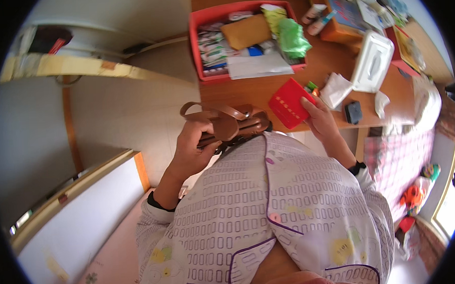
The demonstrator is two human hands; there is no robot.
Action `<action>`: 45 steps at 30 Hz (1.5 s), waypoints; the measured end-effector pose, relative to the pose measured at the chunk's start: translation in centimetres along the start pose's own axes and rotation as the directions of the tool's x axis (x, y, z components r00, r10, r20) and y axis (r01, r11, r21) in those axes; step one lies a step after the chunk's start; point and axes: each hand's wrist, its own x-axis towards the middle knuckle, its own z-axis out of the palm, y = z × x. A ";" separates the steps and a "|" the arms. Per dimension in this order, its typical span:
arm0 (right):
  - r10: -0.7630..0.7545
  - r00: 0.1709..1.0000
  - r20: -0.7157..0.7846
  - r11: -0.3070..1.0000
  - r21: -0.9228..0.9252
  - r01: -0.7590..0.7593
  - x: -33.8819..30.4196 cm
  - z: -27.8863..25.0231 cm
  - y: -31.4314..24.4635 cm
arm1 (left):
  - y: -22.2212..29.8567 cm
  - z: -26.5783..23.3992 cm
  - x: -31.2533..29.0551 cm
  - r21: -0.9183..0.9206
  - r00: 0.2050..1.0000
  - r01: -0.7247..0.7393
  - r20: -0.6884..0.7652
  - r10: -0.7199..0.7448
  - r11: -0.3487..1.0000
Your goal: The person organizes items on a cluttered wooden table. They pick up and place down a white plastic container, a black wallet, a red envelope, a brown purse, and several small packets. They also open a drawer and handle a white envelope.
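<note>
Desk [225, 93] of brown wood spans the upper part of the head view, beyond a person in a patterned shirt [240, 192]. A loaded red tray [215, 78] sits toward its far side, with a blue-topped box [341, 7] to the right. At the near edge, a brown bag [226, 129] with a looped strap [228, 109] is held close to the body. The left hand [191, 146] is closed around the bag's left end; how far its hidden fingers reach cannot be told. The bag's long axis runs left to right across the body, rising slightly rightward. Off its right end, a little farther from the body, a red packet [286, 103] is raised in the right hand [321, 116], pinched at its right edge, thumb on top, the remaining fingers mostly hidden. The packet lies left of that grip, between it and the bag; it is near the bag, though whether the two touch cannot be told. Tilted and almost square in view, it shows no clear long axis. The right hand is nearer the bag's free end. Farther right are a white box [362, 81], a crumpled tissue [336, 89] and a small dark case [353, 113]. Pale lettering marks the blue-topped box; gold characters line the packet's face. No maker's mark can be made out on the bag.
</note>
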 end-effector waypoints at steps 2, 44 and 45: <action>0.015 1.000 -0.003 1.000 -0.013 -0.015 -0.1 -0.4 0.3 | -0.7 1.1 0.4 -0.056 0.997 0.079 0.020 -0.078 0.995; -0.052 0.995 -0.089 0.997 0.052 0.057 -0.9 -2.0 2.1 | -1.4 2.1 19.8 0.148 0.944 -0.316 0.152 0.294 0.937; -0.046 0.994 -0.098 0.997 0.050 0.051 -1.0 -2.1 2.1 | -1.1 3.4 21.9 0.040 0.975 -0.118 0.195 0.108 0.992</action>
